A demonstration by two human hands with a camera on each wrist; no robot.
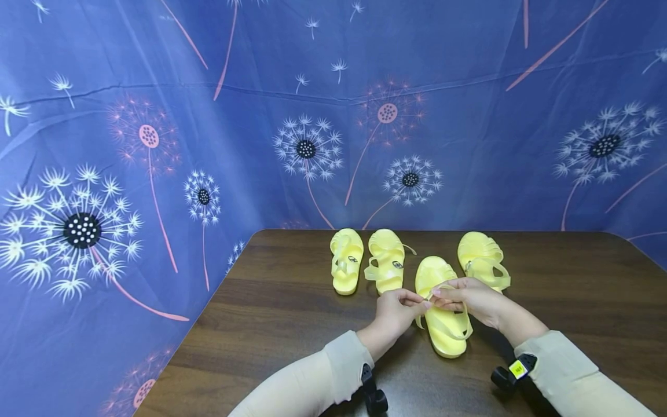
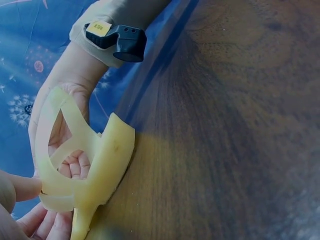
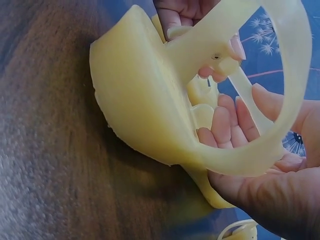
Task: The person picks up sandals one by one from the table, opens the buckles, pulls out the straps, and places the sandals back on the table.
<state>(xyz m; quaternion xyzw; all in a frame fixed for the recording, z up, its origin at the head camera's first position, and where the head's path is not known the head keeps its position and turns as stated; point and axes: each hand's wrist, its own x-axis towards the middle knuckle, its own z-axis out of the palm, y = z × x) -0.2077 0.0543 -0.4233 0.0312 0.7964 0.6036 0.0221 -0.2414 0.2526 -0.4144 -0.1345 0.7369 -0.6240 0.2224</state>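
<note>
A yellow jelly sandal (image 1: 447,345) rests on the table with its heel end toward me. My left hand (image 1: 392,317) is at its left side, thumb and fingertips pinching a strap near the sandal's middle. From the right, my right hand (image 1: 478,302) reaches over and pinches the strap close to the left fingertips. In the right wrist view, the heel strap (image 3: 295,65) loops in front of the right hand, and a small metal stud shows on the side band (image 3: 200,47). Fingers hide the exact place where the strap is fastened.
Behind stand more yellow sandals: one at the far left (image 1: 346,260), one beside it with a loose strap end (image 1: 387,258), and one at the right (image 1: 482,258), partly behind my right hand. The brown wooden table (image 1: 271,324) meets a blue dandelion-print cloth (image 1: 333,116).
</note>
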